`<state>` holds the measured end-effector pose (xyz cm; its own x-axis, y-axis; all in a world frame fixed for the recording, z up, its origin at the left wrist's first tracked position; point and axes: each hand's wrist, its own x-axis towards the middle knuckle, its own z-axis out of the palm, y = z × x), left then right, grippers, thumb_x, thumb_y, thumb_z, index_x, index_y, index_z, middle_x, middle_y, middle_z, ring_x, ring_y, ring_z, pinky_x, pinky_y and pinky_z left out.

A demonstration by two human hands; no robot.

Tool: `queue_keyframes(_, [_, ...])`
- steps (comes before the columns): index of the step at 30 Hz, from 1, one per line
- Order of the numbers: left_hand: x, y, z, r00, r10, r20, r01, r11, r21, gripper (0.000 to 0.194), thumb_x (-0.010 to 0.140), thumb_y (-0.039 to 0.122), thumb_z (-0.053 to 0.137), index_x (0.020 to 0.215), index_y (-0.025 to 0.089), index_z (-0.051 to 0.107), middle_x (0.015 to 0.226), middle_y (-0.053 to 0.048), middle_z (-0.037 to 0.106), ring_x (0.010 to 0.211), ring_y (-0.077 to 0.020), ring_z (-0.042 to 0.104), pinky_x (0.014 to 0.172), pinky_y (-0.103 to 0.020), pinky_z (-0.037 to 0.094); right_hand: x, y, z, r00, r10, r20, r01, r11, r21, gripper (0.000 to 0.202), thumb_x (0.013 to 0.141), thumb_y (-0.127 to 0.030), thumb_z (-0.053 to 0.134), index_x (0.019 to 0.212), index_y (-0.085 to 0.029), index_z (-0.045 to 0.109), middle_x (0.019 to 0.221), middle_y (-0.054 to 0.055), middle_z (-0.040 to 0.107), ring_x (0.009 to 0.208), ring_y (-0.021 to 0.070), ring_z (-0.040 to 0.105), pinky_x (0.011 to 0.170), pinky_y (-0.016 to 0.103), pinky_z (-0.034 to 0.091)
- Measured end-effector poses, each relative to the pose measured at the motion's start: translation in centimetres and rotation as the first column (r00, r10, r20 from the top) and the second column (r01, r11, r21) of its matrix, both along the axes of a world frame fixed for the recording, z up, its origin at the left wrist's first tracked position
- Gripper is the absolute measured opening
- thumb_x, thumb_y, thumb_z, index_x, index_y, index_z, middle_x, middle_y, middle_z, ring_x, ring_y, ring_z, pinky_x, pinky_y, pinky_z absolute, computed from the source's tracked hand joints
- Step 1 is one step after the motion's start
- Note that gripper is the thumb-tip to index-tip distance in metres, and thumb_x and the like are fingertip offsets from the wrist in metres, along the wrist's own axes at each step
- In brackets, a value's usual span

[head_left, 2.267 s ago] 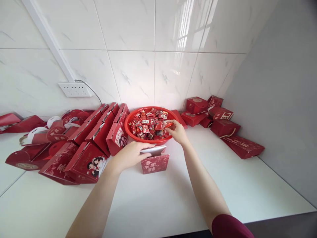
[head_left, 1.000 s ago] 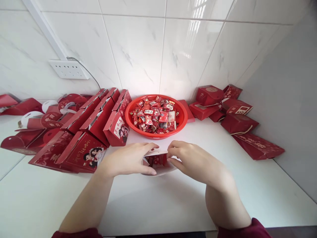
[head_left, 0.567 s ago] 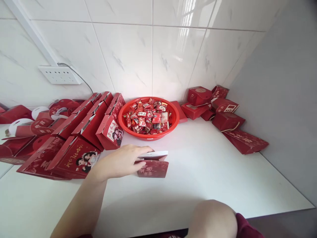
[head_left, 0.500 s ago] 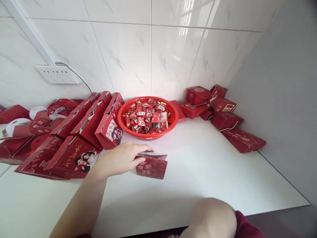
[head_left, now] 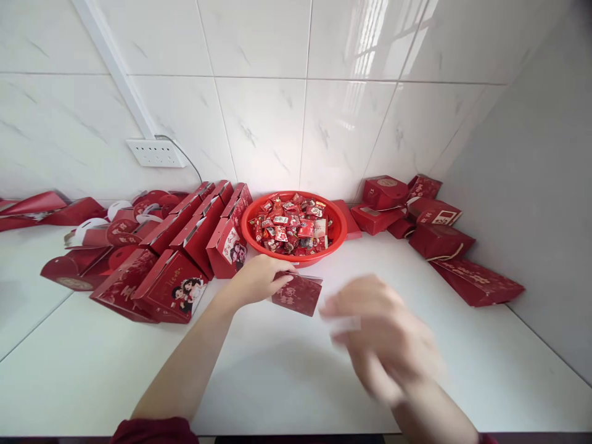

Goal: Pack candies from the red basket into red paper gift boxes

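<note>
1. One-handed, pinching the small red box (head_left: 297, 296) by its left end, snugly between thumb and fingers of the left hand (head_left: 261, 280) — holding it tilted at the white table (head_left: 263, 382).
2. Gripping a small whitish piece (head_left: 349, 324), too blurred to identify, in the curled right hand (head_left: 383, 330) — hovering right of the box, apart from it.
3. Having behind the box a red basin (head_left: 340, 231) of wrapped sweets (head_left: 291, 227).
4. Flanking that with upright boxes (head_left: 171, 283) left, piled boxes (head_left: 441, 242) right.

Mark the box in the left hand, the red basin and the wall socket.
Box (head_left: 298, 297), head view, printed panel.
Red basin (head_left: 341, 226), head view, right rim.
Wall socket (head_left: 156, 154), head view, faceplate middle.
</note>
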<state>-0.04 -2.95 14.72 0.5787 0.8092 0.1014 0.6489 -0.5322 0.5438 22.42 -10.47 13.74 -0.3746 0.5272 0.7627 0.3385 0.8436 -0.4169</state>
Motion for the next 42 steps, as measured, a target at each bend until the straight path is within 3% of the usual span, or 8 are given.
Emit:
queue_keyframes(4, [-0.2,1.0,-3.7,0.902,0.145,0.406,-0.04,0.966,-0.255,0.028,0.081,0.035,0.068,0.101,0.015,0.075,0.099,-0.007,0.075,0.093,-0.0259,0.067,0.081,-0.032,0.051,-1.6,4.6,-2.5,0.99,-0.059,-0.125,0.036,0.983,-0.181,0.035,0.092,-0.026,0.053,0.127,-0.025,0.054,0.135,0.01,0.057,0.121,0.0261,0.056,0.101,0.047,0.046])
queue_keyframes(9, [0.4,0.1,-9.4,0.809,0.283,0.515,-0.115,0.936,-0.334,0.042,0.088,0.049,0.058,0.104,0.012,0.068,0.098,-0.01,0.074,0.092,-0.0262,0.068,0.082,-0.035,0.054,-1.7,6.5,-9.9,0.951,-0.132,-0.281,-0.057,0.816,-0.576,0.027,0.095,-0.041,0.05,0.106,-0.021,0.064,0.092,0.006,0.069,0.083,0.0211,0.066,0.074,0.034,0.055])
queue_keyframes(13, [0.9,-0.9,-12.0,0.745,0.353,0.566,-0.195,0.927,-0.322,0.041,0.092,0.053,0.051,0.095,0.014,0.063,0.091,-0.008,0.07,0.092,-0.024,0.065,0.081,-0.033,0.052,-1.7,5.9,-11.9,0.926,-0.136,-0.351,-0.113,0.789,-0.604,0.027,0.096,-0.041,0.05,0.11,-0.022,0.064,0.097,0.006,0.069,0.086,0.0207,0.067,0.075,0.032,0.056])
queue_keyframes(21, [0.6,-1.2,-11.0,0.757,0.281,0.59,-0.125,0.948,-0.292,0.037,0.089,0.051,0.057,0.09,0.015,0.063,0.086,-0.006,0.065,0.081,-0.0195,0.063,0.075,-0.031,0.051,-0.8,5.0,-10.3,0.974,0.063,-0.216,-0.143,0.915,-0.376,0.027,0.097,-0.02,0.042,0.11,-0.026,0.066,0.114,0.01,0.066,0.101,0.021,0.065,0.085,0.037,0.054])
queue_keyframes(32, [1.3,-2.9,-8.5,0.784,0.177,0.595,-0.184,0.982,-0.05,0.021,0.086,0.028,0.065,0.069,0.017,0.062,0.066,-0.002,0.06,0.063,-0.014,0.056,0.064,-0.027,0.045,-1.1,4.5,-10.6,0.957,0.129,-0.262,-0.228,0.888,-0.399,0.029,0.096,-0.011,0.042,0.102,-0.024,0.067,0.092,0.005,0.068,0.083,0.0161,0.065,0.075,0.03,0.053])
queue_keyframes(35, [1.2,-4.2,-8.2,0.834,0.125,0.538,-0.225,0.967,0.124,0.018,0.087,0.02,0.063,0.069,0.017,0.06,0.065,-0.001,0.06,0.062,-0.0132,0.055,0.064,-0.026,0.045,-1.2,4.4,-11.0,0.972,0.183,-0.149,-0.225,0.911,-0.345,0.032,0.094,-0.009,0.041,0.111,-0.025,0.063,0.113,0.008,0.065,0.1,0.0186,0.064,0.085,0.035,0.054])
queue_keyframes(38, [0.2,-5.7,-8.5,0.856,0.196,0.479,-0.384,0.862,0.332,0.013,0.086,0.014,0.061,0.074,0.018,0.061,0.067,-0.001,0.062,0.064,-0.0144,0.057,0.066,-0.027,0.046,-1.6,4.4,-11.6,0.992,0.091,0.085,-0.074,0.981,-0.181,0.038,0.092,-0.009,0.044,0.125,-0.025,0.054,0.144,0.014,0.043,0.12,0.025,0.055,0.094,0.045,0.052])
queue_keyframes(42, [-3.9,-6.9,-9.2,0.789,0.411,0.456,-0.613,0.552,0.565,0.008,0.081,0.012,0.068,0.078,0.018,0.064,0.069,-0.002,0.065,0.063,-0.0141,0.058,0.065,-0.025,0.047,-1.9,4.5,-12.2,0.972,-0.02,0.234,0.056,0.988,-0.147,0.038,0.094,-0.012,0.044,0.13,-0.022,0.047,0.153,0.017,0.028,0.123,0.0254,0.053,0.092,0.043,0.055])
